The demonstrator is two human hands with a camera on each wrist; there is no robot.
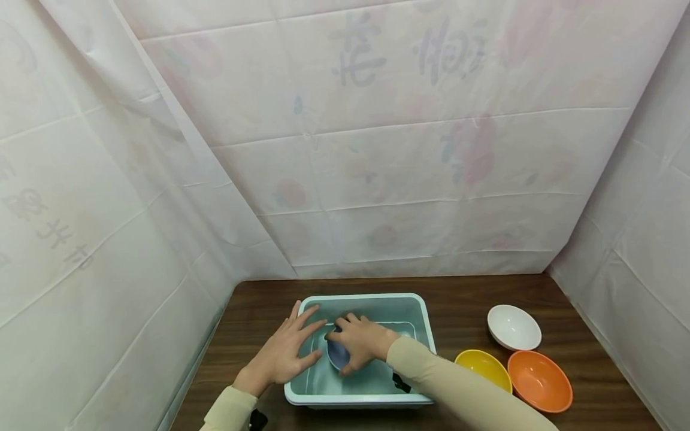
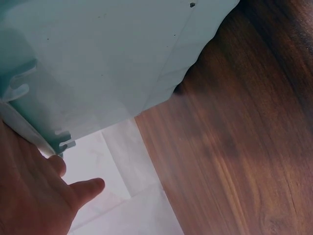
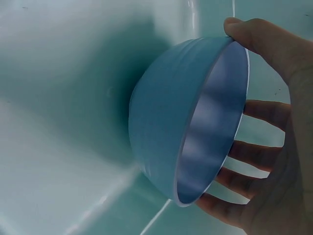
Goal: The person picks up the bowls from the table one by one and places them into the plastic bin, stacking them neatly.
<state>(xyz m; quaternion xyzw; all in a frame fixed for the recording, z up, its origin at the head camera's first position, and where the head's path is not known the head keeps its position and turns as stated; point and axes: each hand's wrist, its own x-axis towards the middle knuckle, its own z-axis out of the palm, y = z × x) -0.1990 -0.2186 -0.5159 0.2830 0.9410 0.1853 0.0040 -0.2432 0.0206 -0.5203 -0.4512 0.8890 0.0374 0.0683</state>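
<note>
A blue bowl [image 1: 338, 354] is inside the pale teal plastic basin [image 1: 356, 399], toward its left half. My right hand [image 1: 363, 343] reaches down over the bowl and grips it by the rim. In the right wrist view, the thumb is on one side of the bowl [image 3: 161, 117] and the fingertips are along the opposite rim; its inside looks bare. Over the basin's left edge, my left hand [image 1: 284, 353] has its fingers spread and holds nothing. The left wrist view catches part of that hand [image 2: 36, 191] beside the basin's outer wall [image 2: 107, 58].
To the right of the basin a white bowl [image 1: 514, 327], a yellow bowl [image 1: 483, 368] and an orange bowl [image 1: 540, 381] stand close together on the dark wooden table [image 1: 453, 293]. White sheeting [image 1: 377, 155] hangs behind the table and along both sides.
</note>
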